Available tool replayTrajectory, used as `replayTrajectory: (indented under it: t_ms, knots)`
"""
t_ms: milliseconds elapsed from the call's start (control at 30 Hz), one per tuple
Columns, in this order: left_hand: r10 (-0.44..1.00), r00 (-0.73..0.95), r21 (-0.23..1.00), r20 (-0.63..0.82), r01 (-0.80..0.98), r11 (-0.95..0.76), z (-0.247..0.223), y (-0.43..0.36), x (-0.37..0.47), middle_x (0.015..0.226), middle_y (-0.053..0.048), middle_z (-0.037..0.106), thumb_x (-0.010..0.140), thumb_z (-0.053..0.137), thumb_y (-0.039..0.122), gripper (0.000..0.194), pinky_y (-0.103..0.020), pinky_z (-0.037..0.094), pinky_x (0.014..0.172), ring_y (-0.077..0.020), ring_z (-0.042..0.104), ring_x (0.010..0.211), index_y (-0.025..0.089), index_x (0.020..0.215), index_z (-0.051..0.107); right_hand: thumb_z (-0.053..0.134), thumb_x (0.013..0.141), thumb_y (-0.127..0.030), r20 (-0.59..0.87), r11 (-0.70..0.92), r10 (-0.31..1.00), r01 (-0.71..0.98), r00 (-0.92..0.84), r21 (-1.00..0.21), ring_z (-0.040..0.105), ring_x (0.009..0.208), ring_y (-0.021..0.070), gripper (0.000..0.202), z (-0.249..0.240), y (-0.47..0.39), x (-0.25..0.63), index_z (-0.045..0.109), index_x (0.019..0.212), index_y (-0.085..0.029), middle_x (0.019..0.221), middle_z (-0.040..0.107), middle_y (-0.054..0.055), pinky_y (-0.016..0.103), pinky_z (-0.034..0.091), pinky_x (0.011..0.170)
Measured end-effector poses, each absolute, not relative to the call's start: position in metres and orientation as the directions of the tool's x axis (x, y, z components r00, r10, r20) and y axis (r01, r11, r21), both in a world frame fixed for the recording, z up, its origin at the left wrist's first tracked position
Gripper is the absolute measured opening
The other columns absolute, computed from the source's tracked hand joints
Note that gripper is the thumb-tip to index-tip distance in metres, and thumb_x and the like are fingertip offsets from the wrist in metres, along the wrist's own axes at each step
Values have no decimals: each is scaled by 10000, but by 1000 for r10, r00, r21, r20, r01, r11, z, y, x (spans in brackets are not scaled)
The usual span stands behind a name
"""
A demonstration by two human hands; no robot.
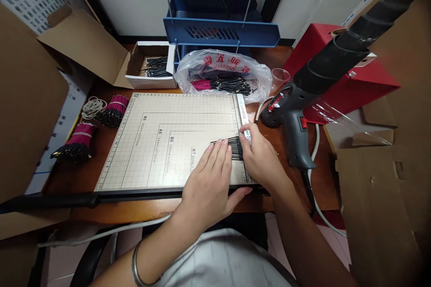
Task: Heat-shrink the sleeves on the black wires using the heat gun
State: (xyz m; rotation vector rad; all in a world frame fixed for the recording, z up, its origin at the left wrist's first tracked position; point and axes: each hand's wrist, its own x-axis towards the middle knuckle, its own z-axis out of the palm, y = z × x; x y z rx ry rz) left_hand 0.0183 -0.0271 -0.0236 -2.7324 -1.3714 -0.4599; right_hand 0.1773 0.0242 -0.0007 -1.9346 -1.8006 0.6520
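A row of black strands (235, 149) lies on the gridded board (134, 157) beside its right edge, under the left hand's (208, 184) flat, extended fingers, the right hand's (261, 154) fingers bent at the strands' ends, grip indeterminable.

Mid-frame, the paper cutter (131, 166) lies on the tabletop (76, 181), strands (237, 149) at its right; bundles (76, 143) left, heat gun (296, 116) right, box (151, 82) and bag (224, 59) behind.

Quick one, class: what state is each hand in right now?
Left hand: open, palm down, fingers over the thin black strands.
Right hand: fingers bent at the strands' right ends; whether it grips them cannot be told.
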Motion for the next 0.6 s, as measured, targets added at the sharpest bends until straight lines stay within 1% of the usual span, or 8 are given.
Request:
replayTrajectory:
  t_ms: [33, 100, 200, 300, 400, 467, 533, 600]
  knots:
    - [776, 564, 88, 283, 790, -607, -23, -27, 18, 1576, -270, 432, 986, 424, 676, 887, -479, 299, 1247, -363, 388, 1499, -69, 1464, 457, 298, 1001, -359, -72, -86, 996, 806, 53, -586, 651, 942, 303, 293, 0, 24, 177, 542, 1100, -231, 1082, 703, 117, 453, 472, 851]
    - [774, 565, 86, 286, 789, -608, -23, -27, 19, 1576, -270, 432, 988, 411, 682, 892, -476, 300, 1246, -363, 388, 1499, -70, 1465, 455, 289, 997, -335, -84, -90, 995, 814, 51, -574, 640, 914, 286, 254, 1, 25, 176, 521, 1018, -234, 1021, 696, 104, 448, 461, 861]
    - [776, 559, 93, 291, 791, -605, -23, -27, 19, 1570, -262, 445, 997, 376, 686, 888, -468, 303, 1245, -357, 398, 1495, -65, 1463, 460, 300, 987, -315, -62, -66, 997, 822, 37, -566, 632, 944, 280, 228, 0, 25, 176, 513, 986, -233, 1005, 689, 102, 454, 444, 898]
    - [790, 547, 118, 276, 797, -593, -24, -27, 19, 1580, -257, 432, 998, 358, 692, 892, -467, 307, 1245, -351, 388, 1502, -57, 1471, 453, 301, 993, -322, -45, -35, 999, 824, 12, -566, 633, 932, 282, 242, -1, 25, 179, 527, 995, -235, 1011, 694, 102, 465, 444, 898]
    - [796, 544, 128, 266, 799, -588, -24, -27, 20, 1594, -255, 409, 995, 353, 702, 905, -463, 300, 1249, -347, 370, 1512, -56, 1480, 441, 289, 1015, -361, -21, -37, 999, 792, 31, -609, 650, 992, 302, 296, 0, 25, 188, 548, 1088, -238, 1107, 700, 118, 474, 463, 892]
    - [795, 544, 128, 268, 798, -589, -24, -28, 20, 1598, -253, 404, 997, 348, 702, 906, -458, 290, 1254, -345, 363, 1516, -58, 1482, 439, 294, 1026, -410, 9, -67, 995, 760, 95, -647, 654, 1068, 318, 344, 2, 22, 195, 544, 1199, -250, 1189, 696, 120, 482, 474, 902]
    - [794, 543, 130, 273, 797, -590, -25, -28, 20, 1600, -255, 400, 997, 350, 701, 907, -454, 286, 1256, -344, 359, 1518, -60, 1483, 437, 315, 1026, -453, 24, -95, 988, 737, 149, -669, 649, 1127, 330, 394, 3, 17, 199, 512, 1308, -260, 1260, 686, 123, 500, 478, 931]
    - [794, 544, 131, 270, 796, -590, -24, -27, 21, 1599, -260, 398, 993, 362, 702, 913, -458, 291, 1252, -347, 362, 1516, -63, 1486, 433, 338, 1021, -462, 16, -88, 991, 730, 134, -678, 642, 1166, 338, 441, 2, 11, 197, 470, 1385, -252, 1332, 659, 131, 522, 474, 969]
